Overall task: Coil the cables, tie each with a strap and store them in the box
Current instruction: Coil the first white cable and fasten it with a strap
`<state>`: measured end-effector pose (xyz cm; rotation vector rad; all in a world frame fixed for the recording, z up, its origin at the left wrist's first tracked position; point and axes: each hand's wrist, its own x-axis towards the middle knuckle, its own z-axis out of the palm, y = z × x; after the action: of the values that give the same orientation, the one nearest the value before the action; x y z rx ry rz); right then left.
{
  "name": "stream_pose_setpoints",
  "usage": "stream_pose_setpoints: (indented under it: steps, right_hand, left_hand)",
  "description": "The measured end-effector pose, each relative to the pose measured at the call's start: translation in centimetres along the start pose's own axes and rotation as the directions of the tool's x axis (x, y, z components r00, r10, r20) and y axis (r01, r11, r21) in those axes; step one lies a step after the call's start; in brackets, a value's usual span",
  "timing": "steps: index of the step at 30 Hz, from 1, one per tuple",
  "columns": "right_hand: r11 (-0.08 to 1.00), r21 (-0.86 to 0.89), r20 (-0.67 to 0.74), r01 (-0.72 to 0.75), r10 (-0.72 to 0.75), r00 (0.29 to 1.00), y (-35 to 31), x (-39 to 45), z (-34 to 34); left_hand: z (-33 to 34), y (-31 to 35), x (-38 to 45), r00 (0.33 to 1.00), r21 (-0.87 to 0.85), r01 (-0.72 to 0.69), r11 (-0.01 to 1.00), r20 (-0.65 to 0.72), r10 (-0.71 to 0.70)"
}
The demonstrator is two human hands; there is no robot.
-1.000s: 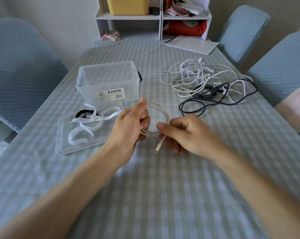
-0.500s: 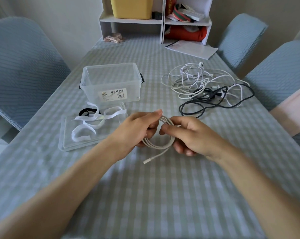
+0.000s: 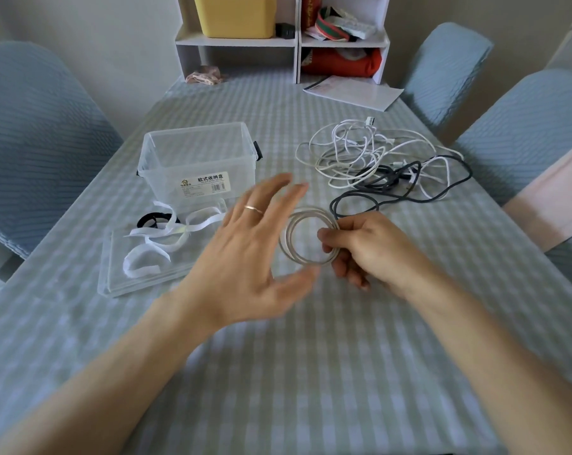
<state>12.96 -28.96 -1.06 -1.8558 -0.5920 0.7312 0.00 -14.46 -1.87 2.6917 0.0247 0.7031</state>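
Box (image 3: pixel 199 159) sits behind lid (image 3: pixel 113 277) holding straps (image 3: pixel 166 238); loose cables (image 3: pixel 376 162) lie right.

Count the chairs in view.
3. One chair stands left of the table, one at the far right corner, one on the right side nearer the camera. Others may sit out of frame.

Both forearms are bare to the lower frame edge, with no sleeve, watch or bracelet visible. The left hand (image 3: pixel 245 257) carries one thin, plain metallic ring (image 3: pixel 253 209) on one finger. The right hand (image 3: pixel 366 247) shows no jewellery; nails are short and unpainted where visible
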Motion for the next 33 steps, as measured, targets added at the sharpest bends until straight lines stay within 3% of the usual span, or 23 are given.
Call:
stream_pose_setpoints:
  steps: [4, 9, 15, 18, 22, 27, 30, 33]
  right_hand:
    - [1.000, 0.021, 0.039, -0.010, 0.010, 0.999, -0.1, -0.4, 0.2]
    - [0.999, 0.042, 0.150, 0.004, -0.010, 0.989, -0.5, -1.2, 0.6]
    - [0.992, -0.108, 0.169, 0.072, -0.053, 0.984, -0.7, -1.6, 0.8]
    - [0.956, -0.235, 0.139, 0.178, -0.148, 0.979, -0.4, -1.8, 0.9]
    - [0.944, -0.160, 0.140, 0.290, -0.269, 0.953, -0.2, -2.1, 0.7]
    - [0.946, 0.008, 0.123, 0.324, -0.323, 0.938, 0.0, -2.1, 0.7]
    - [0.962, 0.024, 0.093, 0.271, -0.272, 0.958, 0.2, -1.9, 1.4]
    - [0.985, -0.019, 0.166, 0.171, -0.165, 0.972, -0.2, -1.8, 1.2]
  left_hand:
    - [1.1, 1.0, 0.2, 0.991, 0.368, -0.046, 0.929, 0.133, -0.003]
    - [2.1, 1.1, 0.8, 0.993, 0.561, 0.077, 0.824, 0.027, -0.111]
    - [2.0, 1.6, 0.3, 0.989, 0.591, 0.121, 0.797, -0.005, -0.147]
    - [1.5, 1.8, 0.6, 0.984, 0.599, 0.162, 0.784, -0.041, -0.173]
    - [0.8, 1.4, 1.1, 0.985, 0.527, 0.170, 0.832, -0.078, -0.151]
    - [0.5, 1.0, 0.9, 0.995, 0.486, 0.099, 0.869, -0.060, -0.080]
    - [0.6, 0.9, 0.6, 0.996, 0.531, 0.083, 0.843, -0.068, -0.055]
    - [0.8, 0.4, 0.6, 0.999, 0.526, 0.036, 0.850, -0.030, -0.024]
